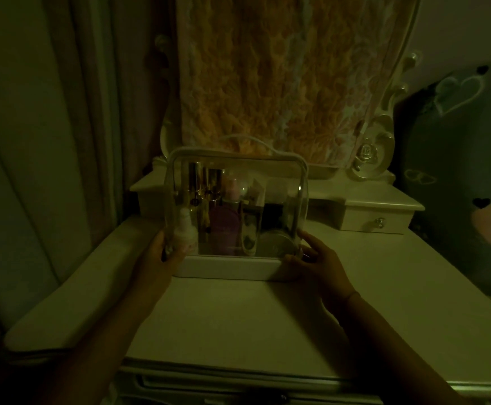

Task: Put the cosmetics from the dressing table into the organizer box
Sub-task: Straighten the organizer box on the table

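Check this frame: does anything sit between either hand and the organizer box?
Nothing visible does. The left hand and right hand already rest against the two lower sides of the organizer box, which stands on the dressing table with cosmetics inside.

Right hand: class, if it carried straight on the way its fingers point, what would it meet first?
The right hand points inward at the organizer box; its fingers already seem to touch the clear lower right corner, so probably that wall.

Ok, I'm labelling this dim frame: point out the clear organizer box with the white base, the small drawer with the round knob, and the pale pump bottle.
Clear organizer box with white base [226, 267]: head view, white base front.
Small drawer with round knob [355, 221]: head view, drawer front.
Pale pump bottle [183, 229]: head view, bottle body.
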{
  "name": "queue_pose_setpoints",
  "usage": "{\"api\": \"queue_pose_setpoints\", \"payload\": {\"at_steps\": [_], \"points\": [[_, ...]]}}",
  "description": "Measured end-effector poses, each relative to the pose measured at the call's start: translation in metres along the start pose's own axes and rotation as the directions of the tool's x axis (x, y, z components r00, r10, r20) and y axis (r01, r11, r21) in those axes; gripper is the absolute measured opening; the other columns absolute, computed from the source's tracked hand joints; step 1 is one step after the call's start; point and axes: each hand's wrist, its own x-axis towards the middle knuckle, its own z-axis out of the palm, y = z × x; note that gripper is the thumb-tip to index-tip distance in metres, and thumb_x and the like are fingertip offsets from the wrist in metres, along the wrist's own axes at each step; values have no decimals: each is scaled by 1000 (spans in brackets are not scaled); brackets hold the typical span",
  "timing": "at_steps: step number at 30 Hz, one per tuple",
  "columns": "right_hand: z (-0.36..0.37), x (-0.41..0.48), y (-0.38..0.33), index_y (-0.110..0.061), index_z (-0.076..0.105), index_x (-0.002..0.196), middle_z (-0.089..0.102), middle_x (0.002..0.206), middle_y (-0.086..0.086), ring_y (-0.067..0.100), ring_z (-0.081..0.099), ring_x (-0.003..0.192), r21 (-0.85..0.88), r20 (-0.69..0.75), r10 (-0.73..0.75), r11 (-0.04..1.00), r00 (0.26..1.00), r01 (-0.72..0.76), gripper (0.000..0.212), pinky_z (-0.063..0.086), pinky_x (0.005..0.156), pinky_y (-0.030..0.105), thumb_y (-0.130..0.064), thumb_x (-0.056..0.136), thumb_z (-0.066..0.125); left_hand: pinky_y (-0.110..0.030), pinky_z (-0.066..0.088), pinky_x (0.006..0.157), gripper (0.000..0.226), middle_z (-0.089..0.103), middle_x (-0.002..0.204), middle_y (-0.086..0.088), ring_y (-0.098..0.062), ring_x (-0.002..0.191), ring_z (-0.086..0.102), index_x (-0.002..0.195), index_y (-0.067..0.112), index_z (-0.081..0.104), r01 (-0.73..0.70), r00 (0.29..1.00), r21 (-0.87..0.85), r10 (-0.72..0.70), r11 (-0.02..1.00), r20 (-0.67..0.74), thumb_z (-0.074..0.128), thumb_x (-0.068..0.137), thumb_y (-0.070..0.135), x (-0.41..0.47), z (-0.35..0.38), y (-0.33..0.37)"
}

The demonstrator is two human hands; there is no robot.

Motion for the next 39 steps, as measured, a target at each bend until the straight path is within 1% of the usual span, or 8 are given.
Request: {"api": "queue_pose_setpoints", "payload": {"at_steps": [3,6,9,12,18,28,35,39], "points": [[13,1,-4,-27,41,135,54,133,9,25,52,120,5,11,-3,1000,1000,3,68,47,99,48,-8,76,69,-37,44,93,39,57,125,-1,-19,116,54,127,21,49,-14,1000,8,14,1000,-24,57,88,21,3,-11,-3],[24,2,-7,-27,41,135,58,129,10,23,56,114,-5,27,-7,1000,1000,7,68,49,97,45,-8,76,69,-32,44,89,40,57,122,2,-17,114,53,127,18,48,0,999,11,1,1000,-47,58,88,19,6,-22,-6],[34,6,-8,-26,40,136,56,131,11,24,54,117,-4,47,8,1000,999,-8,67,48,98,47,-8,78,67,-27,44,82,34,58,112,13,-15,112,54,120,29,50,13,998,5,-13,1000,-56,58,88,24,9,-34,-9],[44,9,-9,-26,39,137,51,136,11,26,50,123,-22,60,9,1000,998,-8,66,46,99,49,-8,79,66,-42,48,92,28,60,116,9,-18,113,56,111,46,53,12,999,26,-11,1000,-38,59,88,30,13,-47,-12],[65,17,-8,-29,39,136,50,136,11,27,51,122,-59,66,2,998,998,1,65,48,97,50,-8,81,65,-42,44,95,40,56,122,16,-12,117,52,105,69,45,18,999,31,-17,999,-41,62,69,62,17,-69,-11],[97,23,-14,-28,37,138,50,136,13,28,50,122,-94,80,4,996,997,4,67,47,98,50,-7,81,65,-43,45,94,53,53,132,-1,-20,119,50,134,39,38,55,991,47,-49,997,-124,59,86,27,22,-97,-22],[111,22,-16,-28,37,138,52,135,11,26,53,118,-111,81,-13,994,997,22,67,50,95,47,-8,81,66,-28,44,84,49,55,124,6,-11,111,52,115,59,40,46,994,18,-44,999,-97,58,87,23,23,-110,-22],[118,22,-16,-27,38,138,55,130,9,19,57,107,-117,71,-25,993,997,33,67,52,92,44,-8,81,66,-33,43,89,51,53,126,6,-13,114,51,131,44,39,69,993,36,-65,997,-97,57,88,24,26,-119,-25]]}}
